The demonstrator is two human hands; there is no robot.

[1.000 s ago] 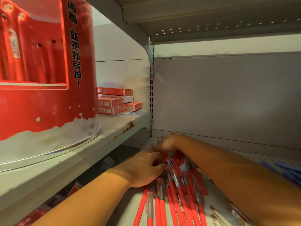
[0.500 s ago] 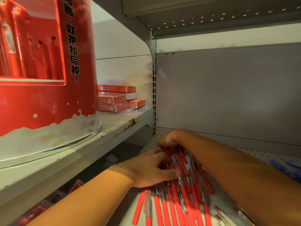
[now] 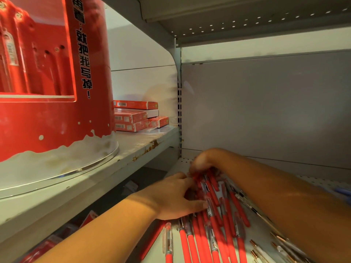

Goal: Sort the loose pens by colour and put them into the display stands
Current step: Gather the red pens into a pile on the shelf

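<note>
**A:** Where do the pens lie?

**B:** A heap of red plastic pens (image 3: 214,217) lies on a pale grey metal shelf (image 3: 183,161), with the barrels fanning toward the camera.

**A:** And the person's hands?

**B:** The left hand (image 3: 173,196) presses against the heap's left side. Its fingers are spread and fairly straight, and the thumb lies across the barrels. The right hand (image 3: 201,162) bends over the heap's far end, with its fingers curled down round the pen ends. That part is blurred, so how many pens it holds cannot be told.

**A:** What stands around the heap?

**B:** Above and left of it, a tall red cylindrical display stand with a white base (image 3: 47,120) sits on a higher white shelf (image 3: 133,154). Farther back on the heap's left is a stack of flat red cardboard boxes (image 3: 136,116). Right of the heap, beyond the right forearm, lie blurred blue pens (image 3: 343,191). At its near right are slim clear pens with copper-coloured tips (image 3: 262,249). At its near left lies a single clear pen with a red grip (image 3: 168,242).
</note>
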